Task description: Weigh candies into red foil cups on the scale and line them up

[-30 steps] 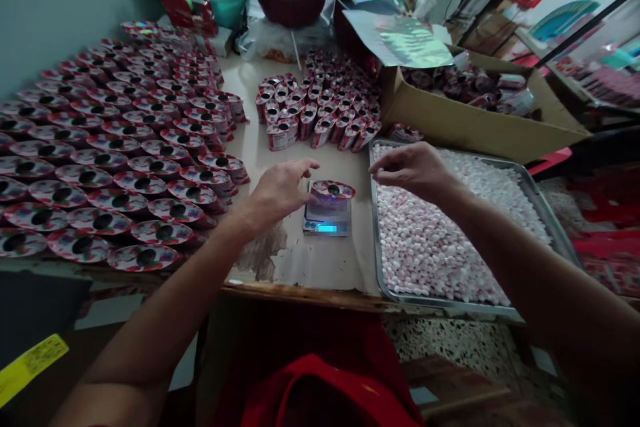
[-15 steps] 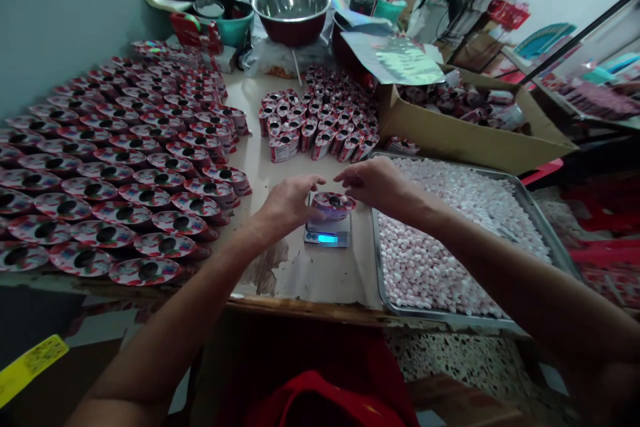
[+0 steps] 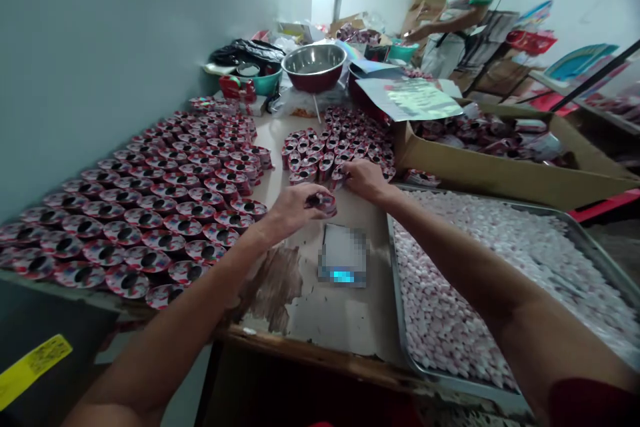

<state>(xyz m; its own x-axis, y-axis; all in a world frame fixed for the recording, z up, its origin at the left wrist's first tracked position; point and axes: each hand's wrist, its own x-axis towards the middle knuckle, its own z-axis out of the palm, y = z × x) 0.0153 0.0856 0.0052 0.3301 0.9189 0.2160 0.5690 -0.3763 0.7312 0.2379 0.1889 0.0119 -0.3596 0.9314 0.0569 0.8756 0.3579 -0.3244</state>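
Note:
My left hand (image 3: 295,208) is closed around a red-and-white printed oval container (image 3: 328,205) with a dark round hole in its top, raised above the table. Below and to its right lies a small digital scale (image 3: 344,250), its blue display lit and nothing on its plate. At the near edge of a cluster of similar containers (image 3: 304,173), my right hand (image 3: 367,179) pinches one oval container (image 3: 337,177); its fingertips are partly hidden. Rows of larger-looking oval containers (image 3: 143,217) stand to the left of my left hand.
A metal tray (image 3: 399,293) of small white pieces (image 3: 465,307) lies under my right forearm. Behind it stands a cardboard box (image 3: 480,160) of wrappers or containers. A steel bowl (image 3: 314,73) is at the back. A person (image 3: 467,7) in a striped shirt stands beyond.
My left hand has lifted the container off the scale and moved left with it. My right hand has moved from beside the scale to the container cluster. The view has tilted upward.

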